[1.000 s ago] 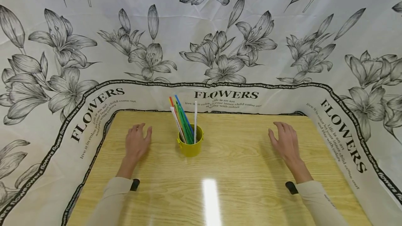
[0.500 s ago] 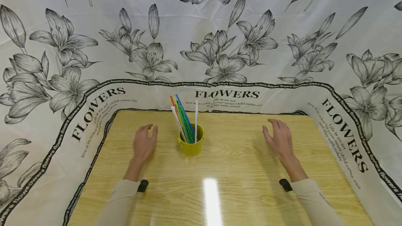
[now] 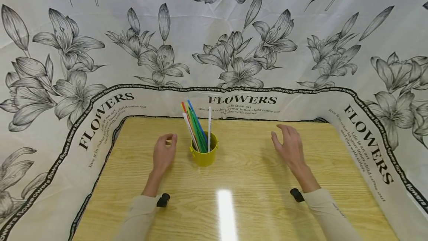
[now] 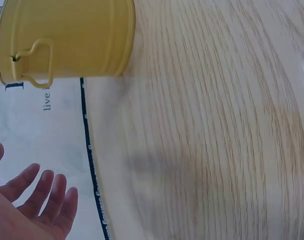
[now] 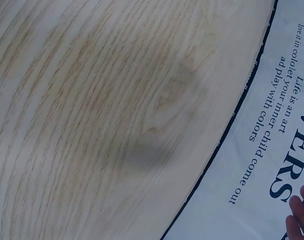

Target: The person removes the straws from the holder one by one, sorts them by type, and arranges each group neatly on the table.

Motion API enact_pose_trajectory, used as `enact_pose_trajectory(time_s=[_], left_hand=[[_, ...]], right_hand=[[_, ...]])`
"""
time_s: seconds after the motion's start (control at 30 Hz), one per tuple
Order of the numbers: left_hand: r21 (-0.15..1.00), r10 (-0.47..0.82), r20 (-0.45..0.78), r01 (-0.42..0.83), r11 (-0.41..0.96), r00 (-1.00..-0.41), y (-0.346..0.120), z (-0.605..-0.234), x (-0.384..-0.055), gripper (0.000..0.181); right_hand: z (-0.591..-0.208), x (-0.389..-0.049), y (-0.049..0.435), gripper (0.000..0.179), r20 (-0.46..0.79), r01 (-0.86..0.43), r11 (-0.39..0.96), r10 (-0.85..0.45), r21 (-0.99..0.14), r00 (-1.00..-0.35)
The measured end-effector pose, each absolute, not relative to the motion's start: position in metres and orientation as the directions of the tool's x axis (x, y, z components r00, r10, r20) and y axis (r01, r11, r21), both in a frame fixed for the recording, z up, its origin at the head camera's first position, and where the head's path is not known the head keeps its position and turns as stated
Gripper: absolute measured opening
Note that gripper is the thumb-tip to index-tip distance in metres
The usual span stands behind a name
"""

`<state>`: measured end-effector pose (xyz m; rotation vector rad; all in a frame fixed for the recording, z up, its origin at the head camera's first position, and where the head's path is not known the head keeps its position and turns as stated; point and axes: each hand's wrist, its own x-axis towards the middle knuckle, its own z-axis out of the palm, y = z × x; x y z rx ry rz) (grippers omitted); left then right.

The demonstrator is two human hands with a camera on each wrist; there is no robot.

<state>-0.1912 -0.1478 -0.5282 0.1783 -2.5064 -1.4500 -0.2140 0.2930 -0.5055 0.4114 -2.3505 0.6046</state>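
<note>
A small yellow bucket stands upright on the table, holding several long thin sticks in green, blue, white, red and yellow. Just left of it is my left hand, fingers loosely bent and holding nothing. The left wrist view shows the bucket's side and wire ear, with the left fingers apart from it. Farther off, to the right of the bucket, my right hand hovers over the table with relaxed fingers and nothing in them. Only its fingertips show at the corner of the right wrist view.
The wooden table has a bright light reflection at its front middle. A white cloth printed with lilies and lettering hangs behind the table and along both sides. Each wrist bears a black device at the sleeve.
Both hands have moved inward: the left hand rightward, closer to the yellow bucket, and the right hand leftward. The bucket and its sticks have stayed in place.
</note>
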Motion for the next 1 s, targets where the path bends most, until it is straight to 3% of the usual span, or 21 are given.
enact_pose_trajectory(time_s=[0.63,1.0], left_hand=[[0.952,-0.304,0.083,-0.015,0.307,-0.949,-0.11,-0.528,-0.186,0.035],[0.983,-0.311,-0.027,-0.082,0.166,-0.95,-0.094,-0.524,-0.18,0.034]], right_hand=[[-0.505,-0.217,0.259,0.034,0.666,-0.477,0.796,-0.128,-0.373,-0.735],[-0.504,-0.218,0.235,0.033,0.655,-0.495,0.767,-0.133,-0.408,-0.744]])
